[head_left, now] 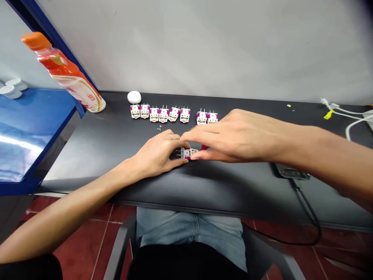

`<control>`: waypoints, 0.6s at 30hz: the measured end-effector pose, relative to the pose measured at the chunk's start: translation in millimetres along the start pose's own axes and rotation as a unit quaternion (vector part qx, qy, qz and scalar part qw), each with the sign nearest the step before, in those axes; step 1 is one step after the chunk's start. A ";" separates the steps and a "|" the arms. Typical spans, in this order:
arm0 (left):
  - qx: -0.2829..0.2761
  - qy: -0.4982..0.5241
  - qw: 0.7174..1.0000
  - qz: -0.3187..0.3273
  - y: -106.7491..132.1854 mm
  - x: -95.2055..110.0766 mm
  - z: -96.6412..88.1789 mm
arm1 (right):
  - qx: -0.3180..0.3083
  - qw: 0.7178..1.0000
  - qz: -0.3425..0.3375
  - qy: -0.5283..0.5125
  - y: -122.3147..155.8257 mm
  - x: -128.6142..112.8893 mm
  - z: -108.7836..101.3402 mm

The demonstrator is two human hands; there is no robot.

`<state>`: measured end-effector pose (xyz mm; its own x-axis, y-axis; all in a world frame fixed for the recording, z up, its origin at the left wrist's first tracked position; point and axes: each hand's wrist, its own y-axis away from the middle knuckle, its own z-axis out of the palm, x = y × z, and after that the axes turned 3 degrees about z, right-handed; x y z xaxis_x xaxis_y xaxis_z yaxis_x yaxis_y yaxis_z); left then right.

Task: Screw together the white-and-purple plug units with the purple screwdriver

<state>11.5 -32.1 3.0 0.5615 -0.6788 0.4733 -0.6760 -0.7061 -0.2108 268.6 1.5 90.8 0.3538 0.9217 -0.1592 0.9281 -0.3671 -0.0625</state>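
Observation:
A small white and purple plug with metal pins lies between my two hands over the black table. My left hand, a ring on one finger, pinches it between thumb and fingers from the left. From the right, my right hand closes over its other end, thumb and forefinger against it. A red piece shows partly under the right hand; its kind is hidden. Behind the hands stands a row of similar plugs, pins pointing up. Several tiny brass-coloured screws lie just in front of the row.
An orange-capped bottle stands at the back left, near a blue panel. A white rounded case sits behind the plugs. White cables lie at the far right. A dark device with a cable rests under my right forearm.

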 end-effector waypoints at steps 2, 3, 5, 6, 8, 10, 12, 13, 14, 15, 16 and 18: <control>-0.003 -0.006 1.000 -0.001 -0.3 0.5 -0.4 | -0.023 0.999 -0.017 0.018 0.3 0.8 0.0; -0.005 -0.008 1.000 -0.003 -0.5 0.8 -0.5 | -0.028 0.999 -0.018 0.031 0.1 0.7 0.2; -0.011 -0.006 1.000 -0.007 -0.8 1.5 -0.5 | -0.018 0.998 -0.009 0.063 -1.1 0.4 0.5; -0.011 -0.002 1.000 -0.008 -0.9 1.9 -0.5 | -0.010 0.997 -0.011 0.076 -1.8 0.5 0.4; -0.008 0.002 1.000 -0.006 -0.7 2.4 -0.7 | 0.000 0.997 -0.034 0.073 -2.2 1.5 -0.2; -0.005 -0.009 1.000 -0.006 -0.2 2.7 -1.2 | 0.000 0.997 -0.060 0.045 -0.6 3.1 -0.6; -0.008 -0.022 1.000 -0.008 0.4 2.8 -2.0 | 0.001 0.998 -0.042 0.044 2.0 4.5 -0.5; -0.010 -0.027 1.000 -0.010 0.6 2.8 -2.4 | 0.001 0.998 -0.025 0.056 3.0 4.8 -0.4; -0.011 -0.028 1.000 -0.010 0.7 2.9 -2.7 | 0.000 0.997 -0.014 0.070 3.6 4.8 -0.6; -0.010 -0.027 1.000 -0.009 0.7 3.1 -2.8 | -0.006 0.997 -0.011 0.077 3.6 4.3 -1.1; -0.007 -0.027 1.000 -0.009 0.6 3.3 -2.7 | -0.011 0.997 -0.018 0.072 3.0 3.5 -1.9; -0.003 -0.033 0.999 -0.010 0.3 3.9 -2.3 | -0.027 0.998 -0.033 0.047 0.5 1.2 -3.5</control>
<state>12.4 -34.6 6.8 0.6041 -0.6769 0.4205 -0.6677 -0.7180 -0.1966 270.0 2.8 94.0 0.2978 0.9525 -0.0641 0.9540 -0.2994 -0.0157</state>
